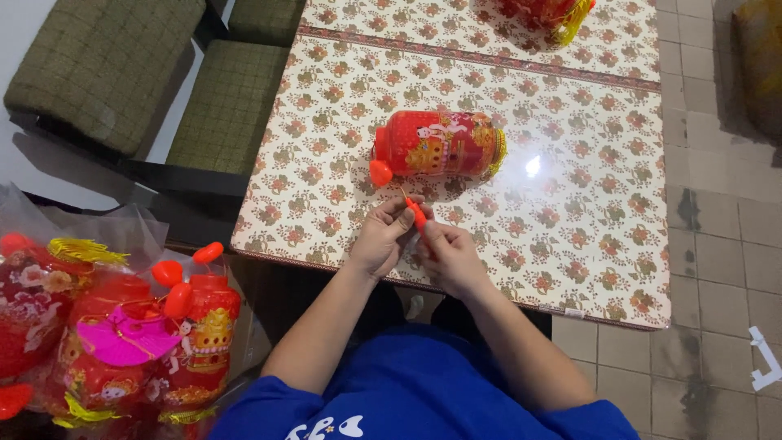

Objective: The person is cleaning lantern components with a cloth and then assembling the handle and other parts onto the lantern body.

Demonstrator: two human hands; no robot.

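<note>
Red plastic stick (417,215) is being pinched between my left hand (380,241) and right hand (450,256), fingers closed on it, its long axis pointing away toward the red lantern (440,144) lying sideways just beyond on the table (619,244).

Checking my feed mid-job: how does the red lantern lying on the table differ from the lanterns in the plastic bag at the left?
The lantern on the table lies on its side, alone and unwrapped; the bagged lanterns are bunched together inside clear plastic. The table lantern sits just beyond both hands, left hand and right hand, which pinch a small red piece; the bagged ones lie off the table, untouched. Both are red with yellow fringe.
</note>
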